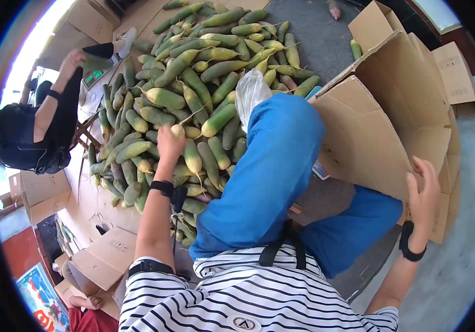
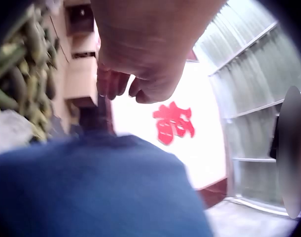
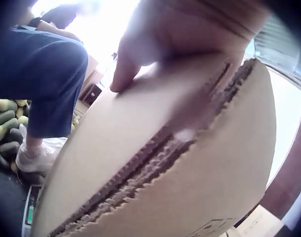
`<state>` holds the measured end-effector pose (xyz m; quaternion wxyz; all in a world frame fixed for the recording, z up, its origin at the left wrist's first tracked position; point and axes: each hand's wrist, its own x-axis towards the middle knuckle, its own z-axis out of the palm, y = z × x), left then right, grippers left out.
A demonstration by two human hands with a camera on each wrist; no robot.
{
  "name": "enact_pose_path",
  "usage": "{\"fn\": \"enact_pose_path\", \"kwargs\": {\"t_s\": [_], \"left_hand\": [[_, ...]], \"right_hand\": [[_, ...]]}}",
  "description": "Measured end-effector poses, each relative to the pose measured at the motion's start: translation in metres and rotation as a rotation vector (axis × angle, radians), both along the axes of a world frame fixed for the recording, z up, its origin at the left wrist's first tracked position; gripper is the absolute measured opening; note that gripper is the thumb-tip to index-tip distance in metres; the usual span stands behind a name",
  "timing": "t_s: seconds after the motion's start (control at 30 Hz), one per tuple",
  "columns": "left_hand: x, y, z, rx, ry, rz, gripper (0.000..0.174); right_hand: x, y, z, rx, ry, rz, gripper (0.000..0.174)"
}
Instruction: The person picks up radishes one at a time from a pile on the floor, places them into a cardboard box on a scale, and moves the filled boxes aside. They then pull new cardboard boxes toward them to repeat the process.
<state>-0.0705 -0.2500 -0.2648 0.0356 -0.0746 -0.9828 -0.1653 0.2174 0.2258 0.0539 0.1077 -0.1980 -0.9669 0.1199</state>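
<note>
My left hand (image 1: 170, 145) is over the pile of green radishes (image 1: 204, 66), with its fingers curled. It grips a pale-ended radish (image 1: 178, 131) whose thin root points up and away. In the left wrist view the same hand (image 2: 145, 59) is blurred above a blue trouser leg (image 2: 96, 187), and the radish is hidden there. At the other side my right hand (image 1: 426, 185) rests at the near edge of a large cardboard box (image 1: 359, 130), fingers extended. The right wrist view shows the hand (image 3: 185, 29) against the box's torn, corrugated edge (image 3: 155, 163).
A clear plastic bag (image 1: 249, 94) lies between the pile and my raised knee (image 1: 290, 127). Another person (image 1: 33, 133) in dark clothes is at the left, beside a scale with a green display (image 1: 92, 77). More cartons (image 1: 456, 77) stand at the right and an opened one (image 1: 102, 257) lies lower left.
</note>
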Motion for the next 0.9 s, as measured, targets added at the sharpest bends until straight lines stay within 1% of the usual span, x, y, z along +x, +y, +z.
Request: {"fn": "enact_pose_path", "kwargs": {"t_s": [0.03,0.1,0.17,0.2,0.23,0.3,0.37,0.4,0.43,0.47,0.5,0.57,0.6,0.63,0.7,0.77,0.83,0.9], "left_hand": [[0.007,-0.024,-0.019,-0.098,-0.105,0.077,0.06],[0.019,-0.048,-0.03,-0.204,-0.483,0.242,0.063],[0.035,-0.071,-0.052,-0.196,-0.478,0.242,0.063],[0.039,-0.071,-0.052,-0.192,-0.466,0.243,0.063],[0.04,-0.067,-0.053,-0.192,-0.467,0.24,0.063],[0.046,-0.054,-0.053,-0.135,-0.58,0.272,0.071],[0.045,-0.045,-0.055,-0.111,-0.523,0.286,0.074],[0.044,-0.044,-0.055,0.19,-0.636,0.386,0.07],[0.044,-0.04,-0.045,0.496,-0.744,0.482,0.068],[0.046,-0.036,-0.034,0.711,-0.858,0.598,0.055],[0.05,-0.03,-0.013,0.711,-0.852,0.589,0.055],[0.058,-0.016,0.029,0.89,-0.982,0.446,0.049],[0.062,-0.005,0.05,0.893,-0.998,0.365,0.048],[0.065,0.013,0.078,0.89,-0.999,0.35,0.048],[0.073,0.055,0.144,1.082,-0.791,0.027,0.055],[0.072,0.091,0.209,0.978,-0.667,-0.229,0.061],[0.072,0.127,0.263,1.011,-0.568,-0.499,0.068],[0.068,0.164,0.294,0.882,-0.256,-0.772,0.072]], "right_hand": [[0.007,0.004,0.001,0.002,-0.005,0.002,0.03],[0.025,0.016,0.005,-0.065,0.137,-0.114,0.031],[0.043,0.028,0.009,-0.045,0.127,-0.116,0.032],[0.045,0.028,0.01,-0.032,0.125,-0.118,0.033],[0.047,0.027,0.009,-0.031,0.123,-0.12,0.033],[0.049,0.018,0.004,-0.021,0.069,-0.09,0.035],[0.043,0.01,-0.003,-0.014,0.035,-0.071,0.035],[0.039,0.006,-0.008,-0.007,-0.002,-0.048,0.036],[0.037,0.002,-0.013,-0.008,0.006,-0.056,0.036],[0.036,0.0,-0.02,0.087,-0.038,-0.05,0.036],[0.034,-0.002,-0.023,0.183,-0.081,-0.045,0.036],[0.029,-0.003,-0.024,0.214,-0.031,-0.024,0.034],[0.028,-0.004,-0.024,0.193,-0.029,-0.037,0.032],[0.028,-0.004,-0.022,0.172,-0.03,-0.05,0.031],[0.027,-0.004,-0.023,0.189,-0.013,-0.031,0.03],[0.026,-0.007,-0.025,0.203,0.013,0.003,0.028],[0.025,-0.009,-0.026,0.226,0.049,0.014,0.026],[0.026,-0.008,-0.029,0.241,0.067,0.014,0.025]]}}
